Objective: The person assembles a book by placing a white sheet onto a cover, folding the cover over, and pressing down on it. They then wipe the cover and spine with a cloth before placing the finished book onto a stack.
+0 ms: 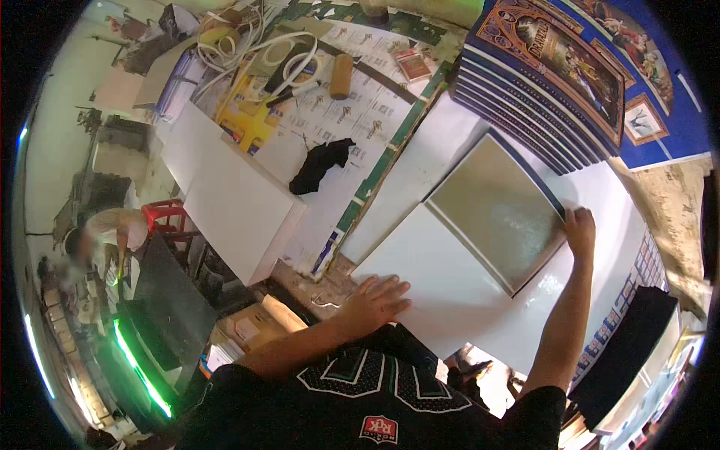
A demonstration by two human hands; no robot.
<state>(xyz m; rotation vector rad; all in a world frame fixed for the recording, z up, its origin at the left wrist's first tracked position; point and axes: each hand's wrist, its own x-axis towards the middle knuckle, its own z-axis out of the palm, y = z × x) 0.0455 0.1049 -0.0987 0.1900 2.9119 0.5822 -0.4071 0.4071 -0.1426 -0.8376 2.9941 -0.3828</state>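
cluttered workshop table (pixel 390 112): grey board (pixel 495 210) corner under right hand (pixel 580 229) fingertips.

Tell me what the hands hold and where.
The right hand pinches the grey panel at its right corner; left hand lies flat on the white sheet.

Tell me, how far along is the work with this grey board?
Done, it seems: a stack of blue printed covers lies behind. In hand: the left hand presses the white sheet; the right hand touches the edge of the grey board lying on it. Left, probably: the white boards alongside look untouched.
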